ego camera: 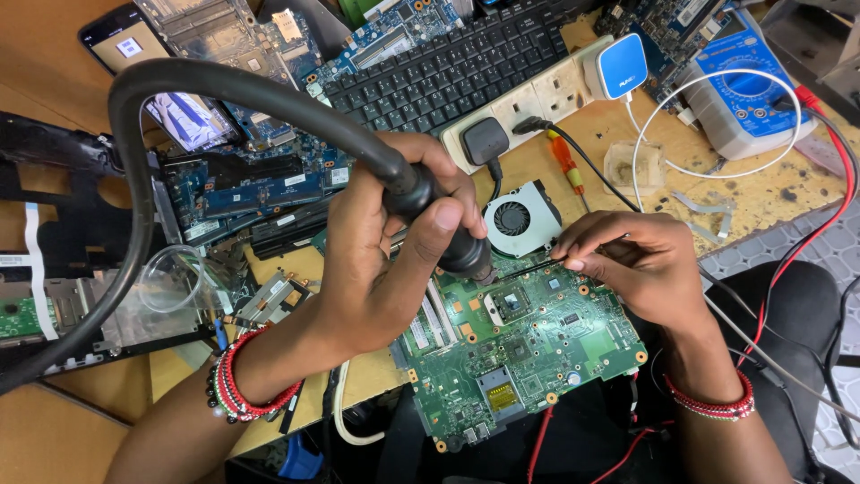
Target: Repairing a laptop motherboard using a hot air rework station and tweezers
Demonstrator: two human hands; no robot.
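Left hand (385, 260) clamped on the hot-air wand (430, 215), nozzle over the green motherboard (520, 350) at centre frame, right hand (640, 264) pinching tweezers (528, 267) beside it: heating step, steady lift needed.

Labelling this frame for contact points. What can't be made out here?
Head view:
- Nozzle tip of the hot-air wand: hidden behind the left hand.
- Tweezers tip on the green motherboard: too small.
- Right hand grip: fingers cover it.
- Multimeter: cut by the top edge.
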